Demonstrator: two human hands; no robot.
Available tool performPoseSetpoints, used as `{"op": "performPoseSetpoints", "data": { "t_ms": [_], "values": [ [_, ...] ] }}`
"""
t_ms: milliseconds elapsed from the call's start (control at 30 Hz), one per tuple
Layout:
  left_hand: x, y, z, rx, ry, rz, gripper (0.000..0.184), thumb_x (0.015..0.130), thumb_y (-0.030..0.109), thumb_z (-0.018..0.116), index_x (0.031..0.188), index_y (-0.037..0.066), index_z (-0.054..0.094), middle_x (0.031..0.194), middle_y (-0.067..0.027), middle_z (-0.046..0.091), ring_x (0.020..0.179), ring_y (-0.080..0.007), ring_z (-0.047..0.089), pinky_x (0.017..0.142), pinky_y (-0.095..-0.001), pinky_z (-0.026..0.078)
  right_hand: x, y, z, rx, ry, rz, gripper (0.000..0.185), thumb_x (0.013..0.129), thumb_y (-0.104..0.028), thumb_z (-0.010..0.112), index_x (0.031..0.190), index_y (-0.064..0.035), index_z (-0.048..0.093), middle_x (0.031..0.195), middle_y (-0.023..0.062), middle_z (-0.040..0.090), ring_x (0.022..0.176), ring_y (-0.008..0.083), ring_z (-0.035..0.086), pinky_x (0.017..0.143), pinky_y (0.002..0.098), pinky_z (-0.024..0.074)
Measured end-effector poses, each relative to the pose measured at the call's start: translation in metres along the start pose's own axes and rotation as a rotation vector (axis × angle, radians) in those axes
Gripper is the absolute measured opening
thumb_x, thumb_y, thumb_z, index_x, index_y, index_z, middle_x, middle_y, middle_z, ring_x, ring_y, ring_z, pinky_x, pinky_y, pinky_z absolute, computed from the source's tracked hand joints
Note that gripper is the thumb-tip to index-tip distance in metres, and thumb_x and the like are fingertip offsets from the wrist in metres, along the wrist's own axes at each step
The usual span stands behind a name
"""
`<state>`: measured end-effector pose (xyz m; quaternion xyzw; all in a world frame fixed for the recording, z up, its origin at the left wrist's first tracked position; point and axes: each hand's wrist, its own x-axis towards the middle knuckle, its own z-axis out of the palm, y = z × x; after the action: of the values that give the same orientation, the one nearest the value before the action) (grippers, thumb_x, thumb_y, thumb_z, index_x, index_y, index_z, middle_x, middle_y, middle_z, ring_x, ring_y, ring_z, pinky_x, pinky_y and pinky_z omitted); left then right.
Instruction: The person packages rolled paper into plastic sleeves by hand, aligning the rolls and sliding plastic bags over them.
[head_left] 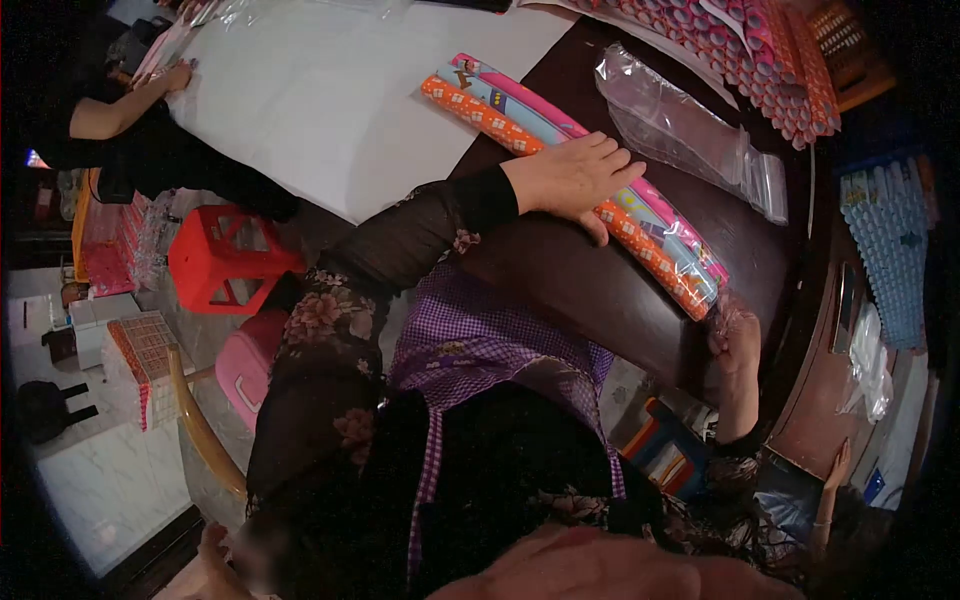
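Observation:
A bundle of patterned wrapping paper rolls (500,108), orange, light blue and pink, lies slantwise across the dark table in a clear plastic sleeve. My left hand (575,178) rests palm down across the middle of the bundle, fingers stretched out and thumb toward me. At the near right end, my right hand (736,340) is closed on the gathered clear plastic of the sleeve (722,305). Some of its fingers are hidden. Beyond the bundle lie flat clear plastic bags (690,130).
White sheets (290,90) cover the table's left part, where another person's arm (125,110) reaches in. Many pink and orange rolls (740,60) are stacked at the back right; blue rolls (885,250) lie farther right. A red stool (225,258) stands left. Another hand (838,465) shows lower right.

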<state>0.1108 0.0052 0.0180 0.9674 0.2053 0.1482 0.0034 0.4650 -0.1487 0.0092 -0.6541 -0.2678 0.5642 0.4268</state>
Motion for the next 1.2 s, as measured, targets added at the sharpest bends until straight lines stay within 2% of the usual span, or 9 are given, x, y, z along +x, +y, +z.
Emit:
{"op": "performPoseSetpoints", "data": {
  "t_ms": [200, 267, 333, 400, 433, 533, 833, 967, 1200],
  "values": [
    [0.002, 0.0, -0.001, -0.027, -0.03, -0.003, 0.102, 0.067, 0.06, 0.075, 0.135, -0.009, 0.042, 0.122, -0.0206, 0.052, 0.113, -0.0343, 0.05, 0.099, -0.0415, 0.041, -0.011, -0.02, 0.022, -0.165, 0.181, 0.026, 0.024, 0.095, -0.022, 0.064, 0.107, -0.0015, 0.062, 0.057, -0.0048, 0.048, 0.038, 0.0038, 0.035, 0.034, 0.0211, 0.025],
    [0.003, -0.001, 0.002, -0.027, -0.008, -0.002, 0.105, 0.065, 0.059, 0.077, 0.137, -0.009, 0.041, 0.127, -0.0213, 0.051, 0.118, -0.0358, 0.048, 0.104, -0.0428, 0.039, -0.009, -0.021, 0.021, -0.056, 0.109, 0.014, 0.024, 0.095, -0.022, 0.064, 0.108, -0.0013, 0.061, 0.057, -0.005, 0.046, 0.039, 0.0037, 0.035, 0.034, 0.0212, 0.0252],
    [0.003, 0.005, -0.005, -0.009, -0.056, -0.029, 0.107, 0.065, 0.061, 0.076, 0.139, -0.007, 0.039, 0.132, -0.0208, 0.049, 0.124, -0.0366, 0.046, 0.108, -0.0442, 0.037, -0.005, -0.019, 0.014, 0.04, 0.062, 0.064, 0.037, 0.094, -0.022, 0.066, 0.123, 0.0015, 0.059, 0.062, -0.0044, 0.047, 0.044, 0.0061, 0.035, 0.039, 0.0239, 0.028],
    [0.002, 0.005, -0.004, -0.021, -0.047, 0.003, 0.107, 0.065, 0.06, 0.076, 0.14, -0.007, 0.038, 0.133, -0.0206, 0.048, 0.125, -0.0366, 0.045, 0.109, -0.0447, 0.037, -0.007, -0.026, 0.022, 0.071, 0.068, 0.113, 0.032, 0.092, -0.02, 0.068, 0.115, 0.0011, 0.061, 0.06, -0.004, 0.047, 0.043, 0.007, 0.035, 0.039, 0.0244, 0.0286],
    [0.002, 0.005, -0.005, -0.006, -0.044, -0.023, 0.108, 0.065, 0.06, 0.077, 0.14, -0.006, 0.037, 0.134, -0.0203, 0.048, 0.126, -0.0366, 0.045, 0.11, -0.0452, 0.037, -0.013, -0.03, 0.025, 0.097, 0.024, 0.092, 0.023, 0.091, -0.019, 0.069, 0.104, -0.0012, 0.063, 0.059, -0.0035, 0.047, 0.042, 0.0076, 0.035, 0.038, 0.0246, 0.0285],
    [0.004, 0.007, -0.006, -0.02, -0.075, -0.035, 0.108, 0.066, 0.059, 0.077, 0.141, -0.006, 0.036, 0.134, -0.0199, 0.047, 0.126, -0.0366, 0.044, 0.11, -0.046, 0.037, 0.003, -0.018, 0.015, 0.153, -0.004, 0.075, 0.017, 0.09, -0.018, 0.069, 0.095, -0.003, 0.063, 0.059, -0.003, 0.047, 0.042, 0.0079, 0.035, 0.038, 0.025, 0.028],
    [0.005, 0.007, -0.005, -0.027, -0.064, -0.028, 0.109, 0.062, 0.056, 0.08, 0.141, -0.006, 0.036, 0.134, -0.0201, 0.047, 0.124, -0.0364, 0.046, 0.109, -0.0456, 0.038, 0.021, -0.023, 0.012, 0.203, -0.119, 0.164, 0.013, 0.092, -0.015, 0.065, 0.084, -0.0058, 0.061, 0.051, -0.0042, 0.041, 0.039, 0.0079, 0.032, 0.036, 0.0256, 0.0222],
    [0.005, 0.008, -0.004, -0.01, -0.046, -0.022, 0.107, 0.062, 0.053, 0.081, 0.14, -0.006, 0.037, 0.133, -0.02, 0.048, 0.123, -0.0364, 0.047, 0.108, -0.0455, 0.038, 0.021, -0.027, 0.016, 0.21, -0.066, 0.218, 0.017, 0.092, -0.014, 0.064, 0.078, -0.0088, 0.058, 0.05, -0.0052, 0.038, 0.037, 0.0081, 0.029, 0.035, 0.0255, 0.0208],
    [0.003, 0.006, -0.002, -0.02, -0.029, 0.003, 0.106, 0.063, 0.051, 0.081, 0.142, -0.004, 0.036, 0.133, -0.0192, 0.049, 0.124, -0.0361, 0.046, 0.109, -0.0457, 0.037, 0.028, -0.025, 0.015, 0.301, -0.166, 0.274, 0.031, 0.092, -0.017, 0.067, 0.066, -0.0138, 0.049, 0.05, -0.0068, 0.037, 0.036, 0.0073, 0.028, 0.034, 0.0248, 0.0185]
  ]
}}
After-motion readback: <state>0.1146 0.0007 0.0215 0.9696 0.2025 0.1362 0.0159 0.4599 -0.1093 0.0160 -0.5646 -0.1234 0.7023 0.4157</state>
